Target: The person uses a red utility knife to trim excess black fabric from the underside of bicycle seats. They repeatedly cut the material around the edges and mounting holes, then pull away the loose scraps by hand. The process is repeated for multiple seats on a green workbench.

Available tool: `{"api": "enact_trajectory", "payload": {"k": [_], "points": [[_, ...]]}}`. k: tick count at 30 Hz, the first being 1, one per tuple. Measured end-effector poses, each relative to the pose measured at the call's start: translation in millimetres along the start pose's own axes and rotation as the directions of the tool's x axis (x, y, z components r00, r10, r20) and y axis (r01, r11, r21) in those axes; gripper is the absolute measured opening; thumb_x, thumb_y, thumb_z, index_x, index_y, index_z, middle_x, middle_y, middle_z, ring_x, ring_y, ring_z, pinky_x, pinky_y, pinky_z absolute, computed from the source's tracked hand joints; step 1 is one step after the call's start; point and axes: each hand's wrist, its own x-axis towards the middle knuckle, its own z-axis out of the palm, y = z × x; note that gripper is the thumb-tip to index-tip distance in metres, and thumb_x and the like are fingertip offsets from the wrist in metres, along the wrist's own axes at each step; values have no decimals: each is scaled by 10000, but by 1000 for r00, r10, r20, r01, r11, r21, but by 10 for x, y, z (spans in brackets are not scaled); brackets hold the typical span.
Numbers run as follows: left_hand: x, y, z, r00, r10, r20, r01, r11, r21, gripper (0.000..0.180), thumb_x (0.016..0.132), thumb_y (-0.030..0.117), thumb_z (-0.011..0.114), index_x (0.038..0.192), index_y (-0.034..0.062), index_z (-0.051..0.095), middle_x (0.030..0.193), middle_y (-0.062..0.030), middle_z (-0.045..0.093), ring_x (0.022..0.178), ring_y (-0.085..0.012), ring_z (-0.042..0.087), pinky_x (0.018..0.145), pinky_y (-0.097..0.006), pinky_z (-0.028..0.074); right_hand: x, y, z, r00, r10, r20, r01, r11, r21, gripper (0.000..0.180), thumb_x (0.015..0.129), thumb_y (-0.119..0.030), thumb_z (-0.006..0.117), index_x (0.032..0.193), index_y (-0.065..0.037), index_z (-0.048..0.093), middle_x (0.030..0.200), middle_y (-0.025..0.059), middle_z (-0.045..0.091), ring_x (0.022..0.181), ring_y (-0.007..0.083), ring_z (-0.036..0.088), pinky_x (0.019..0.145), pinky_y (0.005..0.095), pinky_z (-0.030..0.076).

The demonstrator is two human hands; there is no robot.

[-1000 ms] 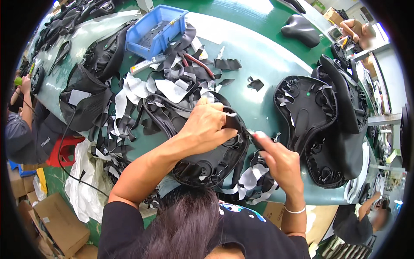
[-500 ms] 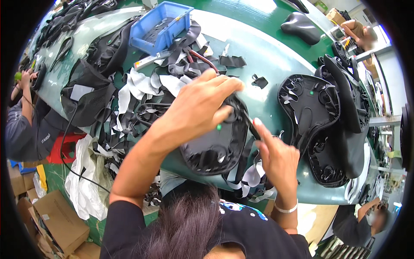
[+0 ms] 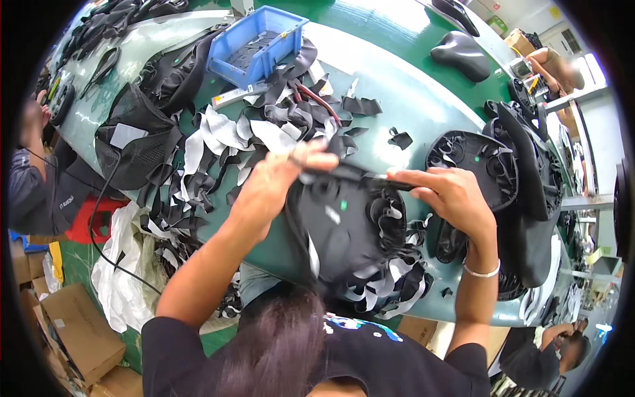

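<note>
Together, both hands brace the saddle (image 3: 347,228) underside-up over the worktop (image 3: 397,86): left hand (image 3: 281,175) clamped on its rim, right hand (image 3: 446,192) pinching a thin tool (image 3: 360,175) against the edge.

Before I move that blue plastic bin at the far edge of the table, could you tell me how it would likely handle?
The blue bin looks like rigid moulded plastic, so it should probably keep its shape when lifted. It seems to hold only a few dark pieces, so likely light. Scraps crowd its near side, so pushing it toward you may drag them along.
</note>
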Motion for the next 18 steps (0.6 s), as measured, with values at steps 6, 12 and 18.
{"api": "enact_trajectory", "payload": {"k": [6, 12, 18], "points": [[-88, 84, -468, 895, 415, 163, -376, 899, -224, 536, 1009, 384, 384, 635, 49, 572, 614, -38, 537, 712, -159, 488, 742, -298, 407, -48, -184, -98, 981, -127, 144, 144, 983, -114, 482, 837, -191, 642, 1300, -298, 561, 612, 31, 477, 578, 209, 476, 650, 344, 338], [-321, 1060, -1853, 631, 775, -40, -752, 623, 216, 299, 850, 169, 421, 969, -42, 598, 1011, -182, 618, 955, -226, 562, 881, -355, 426, -496, -178, -151, 986, 120, 111, -99, 979, -180, 472, 832, -144, 625, 1287, -260, 576, 617, 40, 537, 575, 221, 496, 637, 343, 331], [-341, 172, -407, 685, -619, 384, 49, 565, 824, 554, 820, 378, 653, 1184, -17, 518, 1195, -208, 593, 1033, -366, 612, 895, -426, 467, -599, 116, -97, 976, 160, 150, -175, 980, 93, 398, 837, -187, 617, 1236, -191, 622, 862, 58, 685, 687, 216, 605, 637, 331, 383]]}}
